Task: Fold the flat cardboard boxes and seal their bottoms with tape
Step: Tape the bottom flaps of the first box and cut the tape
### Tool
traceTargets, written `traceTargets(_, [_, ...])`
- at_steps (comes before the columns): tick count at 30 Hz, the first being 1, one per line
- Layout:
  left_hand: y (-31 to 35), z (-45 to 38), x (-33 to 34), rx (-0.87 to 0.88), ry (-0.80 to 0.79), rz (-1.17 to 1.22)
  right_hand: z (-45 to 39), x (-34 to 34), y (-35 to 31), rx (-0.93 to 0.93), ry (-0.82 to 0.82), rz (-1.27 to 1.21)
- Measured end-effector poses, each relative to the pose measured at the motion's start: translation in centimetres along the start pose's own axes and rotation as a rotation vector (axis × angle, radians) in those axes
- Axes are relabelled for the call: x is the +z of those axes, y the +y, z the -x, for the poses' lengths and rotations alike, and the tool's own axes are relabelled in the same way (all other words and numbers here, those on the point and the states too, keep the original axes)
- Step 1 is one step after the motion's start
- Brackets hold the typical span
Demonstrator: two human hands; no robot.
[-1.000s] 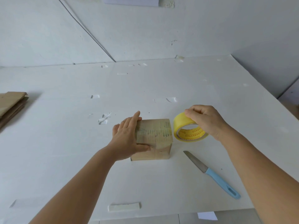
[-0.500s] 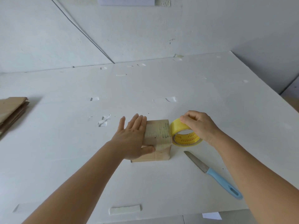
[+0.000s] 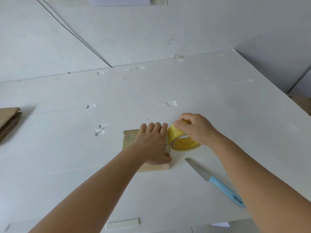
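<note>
A person tapes a small cardboard box [image 3: 130,140] on a white table [image 3: 67,165], near its front edge and a little right of centre. The left hand [image 3: 152,145] lies flat across the top of the box, fingers straight and together and pointing away, the thumb hooked over the near right corner; most of the upper face is hidden beneath the palm, with only a strip showing to the left. Hard against the right edge of the box, the right hand [image 3: 196,129] curls over the far side of a yellow tape roll [image 3: 181,141], fingers wrapped round its rim, the roll tilted and meeting the box top by the left fingertips. The box looks light and stiff but hollow, likely to skid or cave under a hard push, so a broad, flat hold over the flaps seems best. The roll appears rigid and is best taken by its rim. A blue-handled knife [image 3: 217,181] lies near right, and a stack of flat cardboard [image 3: 9,121] waits at the far left edge.
</note>
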State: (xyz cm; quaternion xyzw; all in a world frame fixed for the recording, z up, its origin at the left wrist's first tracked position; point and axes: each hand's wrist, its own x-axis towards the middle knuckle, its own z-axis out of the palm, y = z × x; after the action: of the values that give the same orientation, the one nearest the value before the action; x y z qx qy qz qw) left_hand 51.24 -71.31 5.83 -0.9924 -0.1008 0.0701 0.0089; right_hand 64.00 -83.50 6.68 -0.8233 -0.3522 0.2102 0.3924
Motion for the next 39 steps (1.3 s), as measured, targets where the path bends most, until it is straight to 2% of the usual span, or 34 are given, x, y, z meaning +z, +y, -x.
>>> traceTargets(4, [-0.5, 0.4, 0.8, 0.016, 0.049, 0.085, -0.3, -0.2, 0.3, -0.022, -0.068, 0.033])
traceTargets(9, [-0.6, 0.3, 0.9, 0.007, 0.09, 0.096, -0.3, -0.8, 2.4, 0.053, -0.154, -0.287])
traceTargets(12, [-0.6, 0.4, 1.0, -0.005, 0.119, 0.108, 0.0, -0.5, 3.6, 0.081, -0.152, -0.434])
traceTargets(16, [-0.5, 0.4, 1.2, -0.011, 0.144, 0.1, 0.3, 0.0, 4.1, 0.059, -0.074, -0.489])
traceTargets(21, [-0.5, 0.4, 1.2, -0.025, 0.126, 0.093, -0.2, -1.0, 3.2, -0.045, -0.085, -0.278])
traceTargets(26, [-0.2, 0.7, 0.9, -0.034, 0.095, 0.098, -0.5, -1.4, 5.4, 0.065, -0.137, 0.091])
traceTargets(31, [-0.4, 0.6, 0.9, -0.036, 0.072, 0.126, -0.4, -1.1, 6.2, 0.079, -0.155, 0.078])
traceTargets(35, [-0.5, 0.3, -0.3, -0.047, -0.048, 0.19, -0.4, -1.6, 5.9, 0.039, -0.128, 0.111])
traceTargets(39, [-0.3, -1.4, -2.1, -0.14, -0.162, 0.304, -0.6, -1.5, 5.5, -0.006, -0.106, 0.194])
